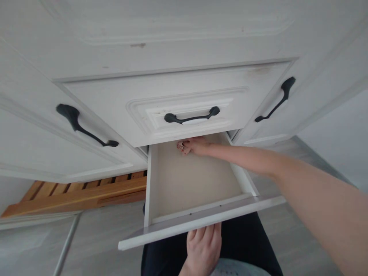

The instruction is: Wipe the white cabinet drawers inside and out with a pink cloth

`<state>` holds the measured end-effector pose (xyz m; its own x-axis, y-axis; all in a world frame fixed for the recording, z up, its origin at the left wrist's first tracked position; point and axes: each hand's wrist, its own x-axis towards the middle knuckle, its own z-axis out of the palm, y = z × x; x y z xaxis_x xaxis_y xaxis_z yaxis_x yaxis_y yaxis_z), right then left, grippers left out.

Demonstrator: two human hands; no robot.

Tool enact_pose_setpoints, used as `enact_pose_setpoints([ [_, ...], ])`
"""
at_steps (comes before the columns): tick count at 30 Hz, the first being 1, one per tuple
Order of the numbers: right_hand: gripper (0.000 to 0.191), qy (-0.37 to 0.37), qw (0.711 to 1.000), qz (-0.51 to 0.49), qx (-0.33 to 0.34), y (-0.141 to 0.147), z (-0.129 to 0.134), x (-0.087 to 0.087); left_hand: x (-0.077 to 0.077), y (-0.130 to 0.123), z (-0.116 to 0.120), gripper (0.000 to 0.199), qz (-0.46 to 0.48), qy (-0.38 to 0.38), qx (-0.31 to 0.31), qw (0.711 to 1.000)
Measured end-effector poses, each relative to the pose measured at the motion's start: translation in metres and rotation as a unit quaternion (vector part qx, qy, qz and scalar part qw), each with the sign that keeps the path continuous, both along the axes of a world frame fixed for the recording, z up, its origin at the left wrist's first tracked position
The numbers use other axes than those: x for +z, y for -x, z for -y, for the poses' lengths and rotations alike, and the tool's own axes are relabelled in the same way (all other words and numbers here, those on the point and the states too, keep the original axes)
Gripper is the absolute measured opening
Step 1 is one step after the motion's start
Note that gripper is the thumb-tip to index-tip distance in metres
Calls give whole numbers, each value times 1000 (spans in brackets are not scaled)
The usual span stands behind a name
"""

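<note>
A white drawer (198,184) is pulled out of the cabinet, its pale bottom bare around my right hand. My right hand (198,146) reaches into its back part, closed around a small crumpled cloth (184,147), pinkish with dark red spots. The cloth rests against the drawer bottom. At the drawer's front, my left hand (204,245) grips the outer face from below the top edge. Its fingertips, and any handle there, are hidden by the drawer front.
Above is a closed drawer with a dark handle (192,116). Cabinet doors on both sides carry dark handles (86,128) too. A slatted wooden bench or rack (77,195) stands low at left. My legs in dark trousers are under the drawer, over a grey floor (106,237).
</note>
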<state>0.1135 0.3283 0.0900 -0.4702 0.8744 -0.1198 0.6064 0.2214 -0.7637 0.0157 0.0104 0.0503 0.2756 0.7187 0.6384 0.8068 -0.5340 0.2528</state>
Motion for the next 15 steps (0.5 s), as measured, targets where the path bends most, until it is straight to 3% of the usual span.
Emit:
enact_pose_setpoints([
  [3, 16, -40, 983, 112, 142, -16, 38, 8, 2, -2, -1, 34, 27, -1, 5, 1000],
  [6, 28, -94, 911, 238, 324, -24, 92, 19, 5, -3, -1, 33, 24, 2, 1, 1000],
  [9, 30, -64, 865, 272, 417, -28, 127, 29, 6, -3, -1, 32, 6, 6, 3, 1000],
  [12, 23, -22, 854, 276, 440, -32, 120, 38, 4, -4, -1, 31, 16, -9, 16, 1000],
  [13, 19, -21, 867, 272, 417, -34, 108, 40, 3, -4, 0, 31, 20, -15, 19, 1000],
  [15, 13, -31, 935, 209, 286, -37, 79, 45, 1, -6, 0, 31, 24, -22, 23, 999],
])
